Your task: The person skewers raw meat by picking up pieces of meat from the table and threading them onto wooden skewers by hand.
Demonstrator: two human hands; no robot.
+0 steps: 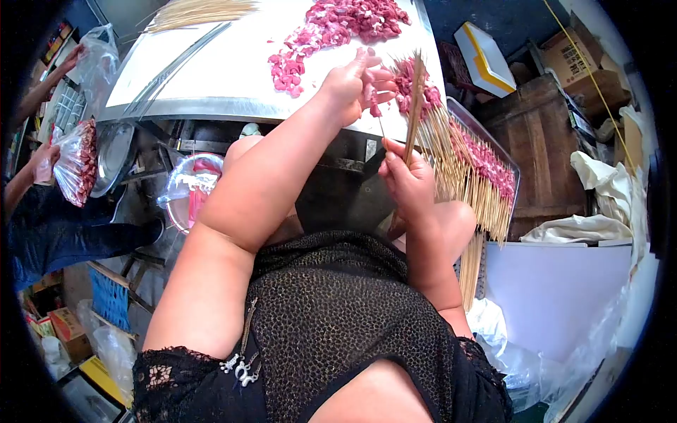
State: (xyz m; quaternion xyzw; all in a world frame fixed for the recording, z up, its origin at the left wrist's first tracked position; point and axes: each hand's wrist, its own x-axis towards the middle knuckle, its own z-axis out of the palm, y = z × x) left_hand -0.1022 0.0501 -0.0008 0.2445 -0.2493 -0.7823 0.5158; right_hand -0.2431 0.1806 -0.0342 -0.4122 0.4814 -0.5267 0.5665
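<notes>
My left hand (356, 88) is over the table's near edge, palm turned to the right and fingers spread apart. Beside its fingers is a small piece of raw meat (374, 107) on the tip of a thin skewer; whether the fingers touch it I cannot tell. That skewer runs down into my right hand (410, 182), which is closed round a bundle of bamboo skewers (415, 106) pointing upward. Just right of them, many loaded meat skewers (441, 134) lie with their bare ends toward me. Further up, a pile of raw meat pieces (345, 28) is spread on the white table (211, 70).
Loose bamboo skewers (201, 14) and thin metal rods (180, 67) lie at the table's left. A tray (517, 176) holds more meat skewers at right. At far left another person's hand (44, 158) holds a plastic bag of meat (76, 162). A bucket (176, 204) stands below.
</notes>
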